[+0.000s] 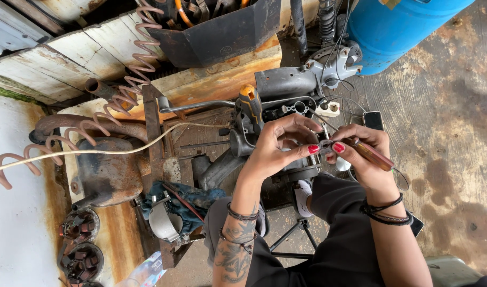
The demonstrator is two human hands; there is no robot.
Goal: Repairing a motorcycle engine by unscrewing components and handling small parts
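Note:
My left hand (pixel 278 146) pinches a small dark metal part (pixel 324 146) between thumb and finger, in front of a grey motorcycle handlebar switch housing (pixel 286 82). My right hand (pixel 363 146) grips a tool with a brown wooden handle (pixel 372 155), its tip meeting the small part. Both hands hover over grey machine parts on my lap. A screwdriver with an orange-and-black handle (pixel 250 106) stands just left of my left hand.
A rusty vice and exhaust pipe (pixel 108 170) sit at the left. A coiled pink hose (pixel 132 79) crosses a wooden bench. A dark metal bin of tools (pixel 222 34) stands above. A blue barrel (pixel 397 26) is top right. A phone (pixel 372 120) lies on the stained concrete floor.

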